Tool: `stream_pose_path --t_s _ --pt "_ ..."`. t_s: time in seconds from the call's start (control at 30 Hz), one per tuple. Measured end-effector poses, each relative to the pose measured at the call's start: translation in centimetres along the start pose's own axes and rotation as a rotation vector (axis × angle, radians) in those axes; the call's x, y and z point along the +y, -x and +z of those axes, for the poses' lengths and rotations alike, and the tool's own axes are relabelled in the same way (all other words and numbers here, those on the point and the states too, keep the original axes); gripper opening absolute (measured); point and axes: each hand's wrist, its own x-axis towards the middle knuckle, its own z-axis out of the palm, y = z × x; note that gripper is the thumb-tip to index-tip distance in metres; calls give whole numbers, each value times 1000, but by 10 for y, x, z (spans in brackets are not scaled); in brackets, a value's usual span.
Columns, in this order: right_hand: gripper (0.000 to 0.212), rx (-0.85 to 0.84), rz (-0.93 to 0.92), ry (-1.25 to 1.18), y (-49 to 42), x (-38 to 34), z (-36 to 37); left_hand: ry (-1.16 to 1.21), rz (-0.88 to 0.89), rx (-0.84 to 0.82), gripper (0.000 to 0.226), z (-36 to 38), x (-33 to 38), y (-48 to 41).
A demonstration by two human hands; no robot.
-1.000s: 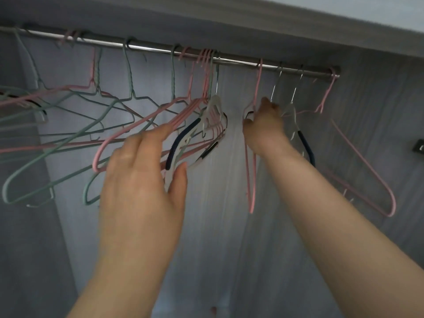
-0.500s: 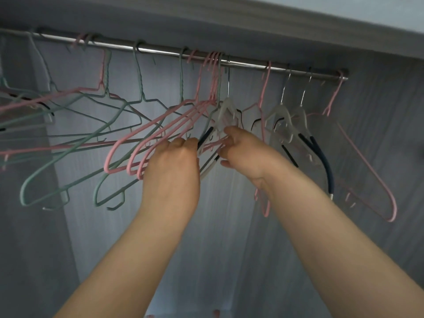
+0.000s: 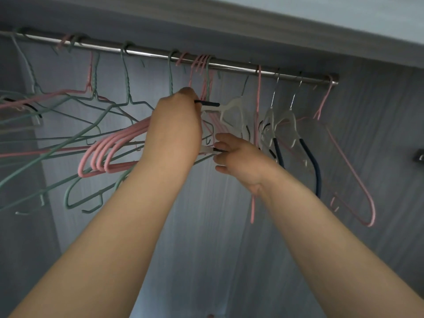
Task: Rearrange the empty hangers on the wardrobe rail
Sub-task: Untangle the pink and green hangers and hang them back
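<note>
A metal rail [image 3: 229, 66] runs across the wardrobe top with several empty hangers. A white hanger with dark pads [image 3: 231, 109] is tilted sideways, its hook just under the rail. My left hand [image 3: 176, 125] grips its upper arm near the dark pad. My right hand [image 3: 238, 157] pinches its lower arm. A bunch of pink hangers [image 3: 110, 152] and green wire hangers [image 3: 75, 134] swing out to the left. Two white hangers with navy pads [image 3: 289, 125] and a pink hanger [image 3: 348, 161] hang at the right end.
The grey wardrobe back panel [image 3: 206, 237] lies behind the hangers, and a side wall [image 3: 390, 125] closes the right end, carrying a small dark fitting [image 3: 419, 155]. A single pink hanger [image 3: 256, 138] hangs edge-on just right of my hands.
My left hand has risen and taken hold of the white hanger's upper arm. The white hanger has tipped sideways to the right, off the pink bunch. My right hand stays low on it.
</note>
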Motion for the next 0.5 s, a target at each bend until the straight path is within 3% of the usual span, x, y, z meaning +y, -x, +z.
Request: stream_pose_path --t_s 0.07,0.23,0.3,0.43,0.5 --pt "58 -15 14 -25 2 1 -1 -17 -20 -5 20 2 7 -6" --pt "58 -33 18 -10 11 2 -3 -324 -84 -312 20 16 13 -33" --pt "54 -30 17 -7 13 5 -5 -363 -108 -356 22 13 8 -25" --pt "55 -20 44 -40 18 12 -6 -110 -70 -83 19 -14 -2 22" --pt "61 9 92 -80 20 16 -2 -37 -80 -28 19 -35 -9 49"
